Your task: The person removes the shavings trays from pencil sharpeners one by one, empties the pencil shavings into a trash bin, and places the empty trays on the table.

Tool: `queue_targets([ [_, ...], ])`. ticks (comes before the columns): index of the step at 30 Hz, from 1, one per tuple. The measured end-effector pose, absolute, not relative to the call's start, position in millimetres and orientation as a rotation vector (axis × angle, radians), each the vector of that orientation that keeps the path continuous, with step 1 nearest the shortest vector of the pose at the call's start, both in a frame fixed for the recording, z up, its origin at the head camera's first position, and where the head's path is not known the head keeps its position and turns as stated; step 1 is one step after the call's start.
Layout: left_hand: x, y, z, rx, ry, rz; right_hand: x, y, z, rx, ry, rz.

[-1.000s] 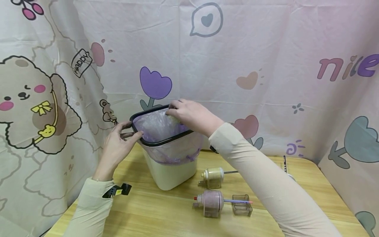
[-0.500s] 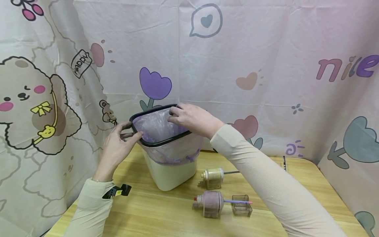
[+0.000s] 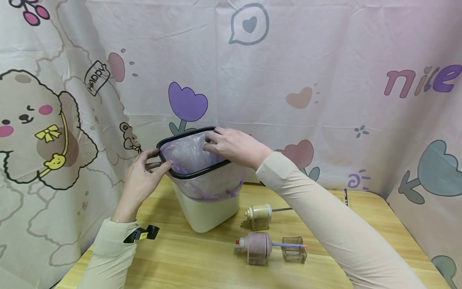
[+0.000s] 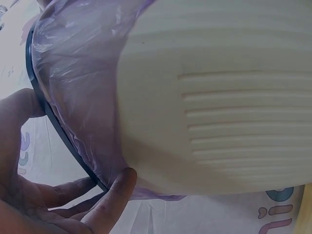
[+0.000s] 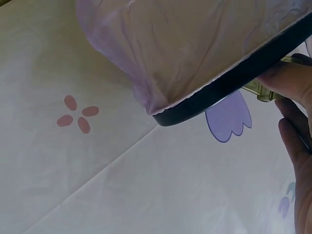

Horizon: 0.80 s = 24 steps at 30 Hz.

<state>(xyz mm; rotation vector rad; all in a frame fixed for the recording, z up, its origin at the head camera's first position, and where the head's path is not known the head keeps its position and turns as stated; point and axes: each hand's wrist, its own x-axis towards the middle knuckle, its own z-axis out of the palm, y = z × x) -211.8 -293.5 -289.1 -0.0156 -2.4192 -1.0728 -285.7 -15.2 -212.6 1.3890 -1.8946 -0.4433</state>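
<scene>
Where the desk point(image 3: 202, 261) meets the curtain point(image 3: 325, 72), a cream bin point(image 3: 207, 210) lined with a purple bag point(image 3: 187, 154) under a black rim point(image 3: 180, 175). Right hand point(image 3: 234, 146) over the far rim, fingers point(image 3: 213, 138) curled, pinching a small green clip point(image 5: 263, 90) there. Left hand point(image 3: 142, 176) at the near corner, fingers point(image 4: 114, 195) pinching the rim. Nearby, two sharpeners point(image 3: 257, 248) and a clear tray point(image 3: 294, 255).

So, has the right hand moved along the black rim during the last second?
Yes, slightly. The right hand slid a little toward the rear corner of the black rim, away from the bag's inside.
</scene>
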Motion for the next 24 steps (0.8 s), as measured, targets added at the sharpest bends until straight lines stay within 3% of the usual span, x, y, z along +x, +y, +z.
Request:
queue_targets([
  [24,-207,-289,-286,-0.043,-2.443,-1.055,-287,11,-208,1.389,-1.983,-0.085],
])
